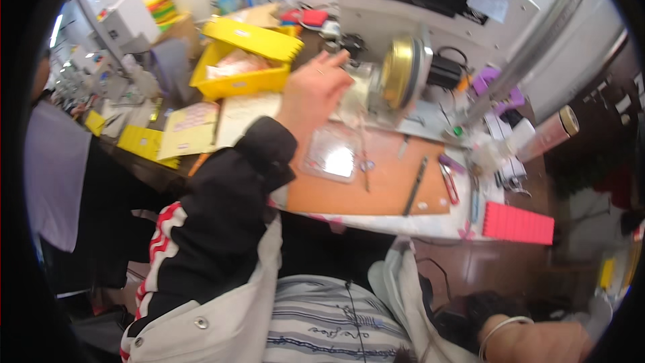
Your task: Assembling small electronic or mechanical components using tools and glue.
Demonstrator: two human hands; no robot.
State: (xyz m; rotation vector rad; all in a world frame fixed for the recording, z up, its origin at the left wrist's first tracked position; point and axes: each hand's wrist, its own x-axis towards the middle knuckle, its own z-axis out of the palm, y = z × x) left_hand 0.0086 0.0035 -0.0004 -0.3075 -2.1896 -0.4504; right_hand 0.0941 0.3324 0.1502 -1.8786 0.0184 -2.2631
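Observation:
My left hand [316, 91] is stretched forward over the far side of the work table, beside the yellow bin. Its fingers look apart, and no object shows in them. Just right of it stands a machine with a round gold-coloured disc [398, 72]. Nearer to me, below the hand, a flat transparent plastic box [332, 154] lies on the orange mat [390, 185]. My right hand [537, 344] hangs low at the bottom right, away from the table, with a pale bangle at its wrist. The picture's edge and blur hide its fingers.
The yellow bin [242, 84] holds small bags, with a yellow tray [254, 37] across it. A black stick-like tool [416, 185] and red-handled pliers [449, 185] lie on the right. A pink ridged tray [519, 223] juts past the table's edge. A metal post [524, 47] rises behind.

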